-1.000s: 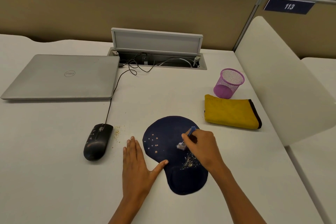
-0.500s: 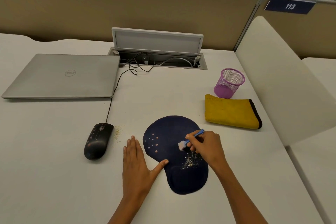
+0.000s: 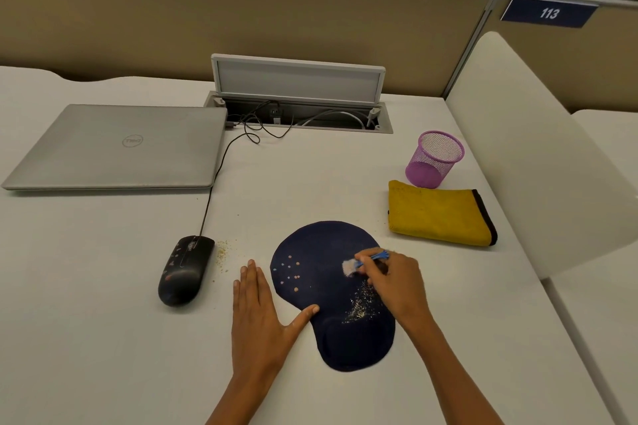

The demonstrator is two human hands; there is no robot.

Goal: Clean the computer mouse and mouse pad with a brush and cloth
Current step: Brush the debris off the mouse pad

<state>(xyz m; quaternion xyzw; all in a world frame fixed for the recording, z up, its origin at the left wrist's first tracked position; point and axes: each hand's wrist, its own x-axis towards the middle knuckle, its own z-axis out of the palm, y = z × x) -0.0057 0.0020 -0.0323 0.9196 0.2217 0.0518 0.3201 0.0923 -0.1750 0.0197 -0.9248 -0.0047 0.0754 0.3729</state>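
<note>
Right hand (image 3: 397, 283) pinching small blue brush (image 3: 366, 260), white bristles on navy mouse pad (image 3: 321, 252) beside crumb patch (image 3: 360, 305). Left hand (image 3: 260, 310) flat, fingers spread on desk (image 3: 103, 338), thumb touching pad edge. Black mouse (image 3: 184, 271) left of pad; yellow cloth (image 3: 440, 214) folded at right.

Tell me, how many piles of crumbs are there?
2. One crumb patch lies on the mouse pad, below the brush in the right hand. The other lies on the desk beside the mouse. The hands may hide more.
</note>
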